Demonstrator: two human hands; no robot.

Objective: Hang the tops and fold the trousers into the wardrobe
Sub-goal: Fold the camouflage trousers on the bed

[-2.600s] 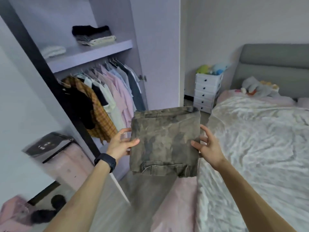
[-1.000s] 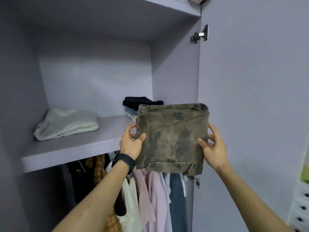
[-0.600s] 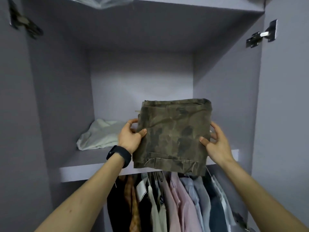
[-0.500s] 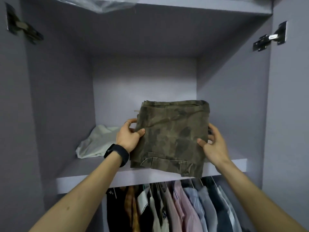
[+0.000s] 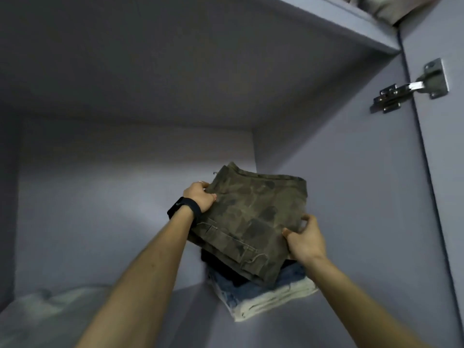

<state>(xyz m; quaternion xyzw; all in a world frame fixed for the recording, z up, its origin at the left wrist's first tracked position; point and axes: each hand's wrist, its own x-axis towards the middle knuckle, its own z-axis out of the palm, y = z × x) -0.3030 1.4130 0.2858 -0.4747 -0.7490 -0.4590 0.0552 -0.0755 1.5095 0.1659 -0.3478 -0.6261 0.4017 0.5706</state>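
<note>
In the head view, the folded camouflage trousers [image 5: 253, 217] are being held up inside the wardrobe [image 5: 125, 184] by both hands. They are being held tilted, with the far edge higher than the near edge.

The left side of the trousers is being gripped by the left hand [image 5: 200, 197]. Its fingers [image 5: 212, 197] are being curled round the cloth, with the thumb on top. A black band [image 5: 184, 209] is being worn on that wrist.

The near right corner is being gripped by the right hand [image 5: 305, 241]. Its thumb is being pressed on top and the other fingers are being tucked under the cloth.

The trousers are being held right over a pile of folded clothes [image 5: 263, 295]. The pile is sitting on the shelf [image 5: 195, 310], in the right back corner. Black cloth is lying on top of it, blue cloth in the middle and cream cloth at the bottom. Whether the trousers are touching the pile cannot be told.

A pale bundle [image 5: 45, 305] is lying on the left of the same shelf, well apart from the pile; it is blurred.

A metal hinge [image 5: 411, 87] is being seen on the open door [image 5: 447, 172] at the right. Something grey [image 5: 391, 6] is sitting on the board above.
</note>
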